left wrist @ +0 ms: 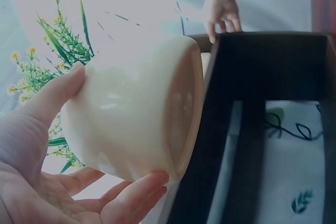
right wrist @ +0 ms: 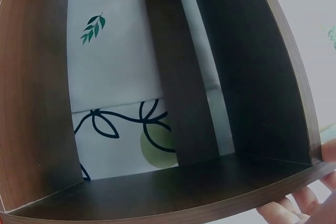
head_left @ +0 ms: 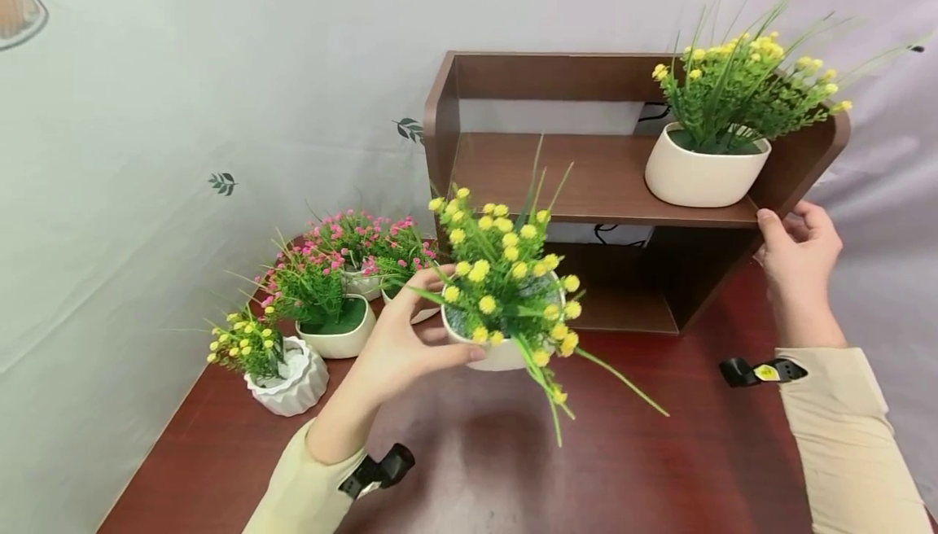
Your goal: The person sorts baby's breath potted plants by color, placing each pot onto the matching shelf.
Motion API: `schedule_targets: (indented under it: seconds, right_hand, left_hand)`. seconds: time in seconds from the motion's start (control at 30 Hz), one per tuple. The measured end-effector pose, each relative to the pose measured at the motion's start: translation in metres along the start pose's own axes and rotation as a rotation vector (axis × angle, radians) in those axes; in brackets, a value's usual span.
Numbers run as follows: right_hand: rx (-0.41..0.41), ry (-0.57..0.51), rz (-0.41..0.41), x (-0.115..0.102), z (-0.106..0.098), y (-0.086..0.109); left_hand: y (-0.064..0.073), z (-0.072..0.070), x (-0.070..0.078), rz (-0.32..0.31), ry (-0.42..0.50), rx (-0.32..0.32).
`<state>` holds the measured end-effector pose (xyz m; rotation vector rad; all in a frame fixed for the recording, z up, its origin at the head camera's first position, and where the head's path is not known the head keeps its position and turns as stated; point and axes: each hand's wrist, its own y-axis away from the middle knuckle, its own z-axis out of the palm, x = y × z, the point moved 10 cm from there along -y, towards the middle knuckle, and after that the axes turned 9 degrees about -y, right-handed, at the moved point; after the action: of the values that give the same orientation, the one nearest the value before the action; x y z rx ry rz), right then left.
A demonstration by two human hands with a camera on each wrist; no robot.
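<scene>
My left hand [head_left: 396, 347] grips a white pot [left wrist: 121, 108] of artificial yellow flowers [head_left: 506, 265], thumb on one side and fingers on the other. The potted plant is held above the table, in front of a brown two-tier wooden shelf [head_left: 545, 172]. In the left wrist view, the pot's smooth side and base show. At the shelf's right side, my right hand [head_left: 802, 261] pinches the side panel's edge near the upper board. In the right wrist view, its fingers [right wrist: 304, 200] curl at the panel's edge. Another white-potted yellow plant [head_left: 707, 176] stands upright on the upper board's right end.
Left of the shelf, several potted plants stand on the dark red table [head_left: 623, 436]: pink-flowered ones [head_left: 337, 339] and a yellow one in a ribbed white pot [head_left: 289, 379]. Behind hangs a pale printed cloth [head_left: 293, 94]. Dark cables [head_left: 608, 233] show behind the shelf.
</scene>
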<state>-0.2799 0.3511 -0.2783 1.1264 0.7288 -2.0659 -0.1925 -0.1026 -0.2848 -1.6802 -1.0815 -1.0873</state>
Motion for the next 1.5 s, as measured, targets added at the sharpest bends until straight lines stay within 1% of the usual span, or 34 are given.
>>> schedule_targets:
  seconds: [0.13,0.2,0.3,0.43,0.5,0.6,0.73,0.8,0.87,1.07,1.13,1.33,1.5]
  right_hand:
    - [0.009,-0.012,0.031,0.003,-0.003,-0.001]
    - [0.012,-0.024,0.041,0.004,-0.003,-0.002]
    - [0.021,-0.021,0.027,0.003,-0.004,-0.002]
    - [0.024,-0.005,0.016,0.002,-0.004,-0.001]
    - [0.014,0.001,0.01,0.002,-0.002,0.0]
    - [0.003,0.01,0.002,0.001,-0.001,0.0]
    - [-0.004,0.025,-0.026,-0.001,0.0,0.0]
    - [-0.007,0.016,-0.034,-0.003,0.0,0.0]
    - [-0.011,0.015,-0.045,-0.004,0.0,0.001]
    - [-0.026,0.003,-0.047,-0.005,0.003,0.0]
    - [-0.025,0.006,-0.044,-0.005,0.003,-0.001]
    - [-0.011,0.024,-0.052,-0.007,-0.001,-0.002]
    - [-0.015,0.043,-0.069,-0.006,0.0,0.001]
  left_hand:
    - [-0.018,0.008,0.017,0.046,0.0,-0.02]
    - [-0.028,0.01,0.026,0.068,-0.026,-0.02]
    - [-0.041,0.014,0.038,0.109,-0.046,-0.029]
    - [-0.054,0.018,0.048,0.139,-0.076,-0.031]
    - [-0.06,0.017,0.052,0.147,-0.096,-0.018]
    - [-0.069,0.016,0.058,0.151,-0.158,-0.001]
    - [-0.083,0.017,0.061,0.126,-0.262,0.007]
    - [-0.09,0.02,0.063,0.115,-0.286,-0.001]
    - [-0.097,0.02,0.065,0.116,-0.303,0.006]
    - [-0.117,0.017,0.078,0.162,-0.318,0.065]
    - [-0.125,0.017,0.08,0.163,-0.32,0.073]
    - [-0.148,0.02,0.079,0.136,-0.3,0.059]
    - [-0.165,0.024,0.075,0.115,-0.308,0.037]
